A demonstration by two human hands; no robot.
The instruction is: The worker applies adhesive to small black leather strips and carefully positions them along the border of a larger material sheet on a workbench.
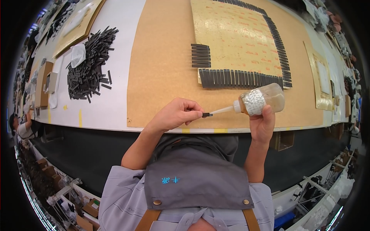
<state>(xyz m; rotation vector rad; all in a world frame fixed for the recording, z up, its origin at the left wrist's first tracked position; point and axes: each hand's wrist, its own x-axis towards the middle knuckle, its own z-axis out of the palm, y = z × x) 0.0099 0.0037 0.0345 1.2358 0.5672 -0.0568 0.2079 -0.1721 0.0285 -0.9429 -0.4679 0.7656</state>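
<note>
Between the thumb and fingers of my left hand (178, 112) is a small black strip (207, 114), its end sticking out to the right. My right hand (263, 123) grips a clear squeeze bottle (274, 96) wrapped in silvery tape and tilted onto its side. The bottle's thin white nozzle (223, 110) points left, and its tip is at the strip, touching or almost touching it. Beyond both hands lies a yellowish, shiny board (239, 42) with reddish marks. Black strips (239, 79) stand side by side along its near and right edges, and a short row (201, 56) sits at its left edge.
A large pile of loose black strips (90, 63) lies on the white table at the left, with a crumpled clear plastic bag (78, 55) on it. Brown paper (162, 50) covers the middle of the table. Cardboard boxes (44, 82) stand far left. Another person (24, 125) is at the left rim.
</note>
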